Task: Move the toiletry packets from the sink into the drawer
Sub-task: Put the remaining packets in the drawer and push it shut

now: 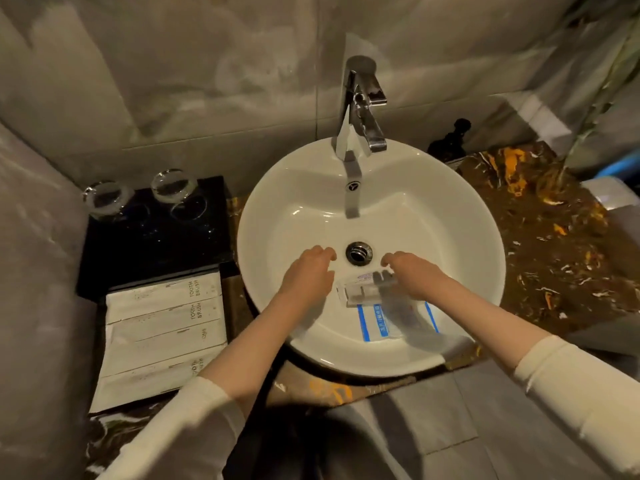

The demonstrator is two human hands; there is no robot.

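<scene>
Toiletry packets (375,299) blurred in sink (277,188); right hand (412,271) grips one, left hand (308,268) relaxed.

I wore a long-sleeved top in a soft cream white on both arms. My left sleeve (194,407) was pushed back, so its rounded cuff edge sat partway up the forearm and left the wrist and lower forearm bare. My right sleeve (568,379) was pushed back likewise, its cuff a smooth, slightly thicker band with faint folds in the cloth behind it. The fabric looked plain and matte, without print, buttons or stripes that I could make out. My left hand (308,271) and my right hand (412,271) were bare: no gloves, and no ring or watch showed on them.
</scene>
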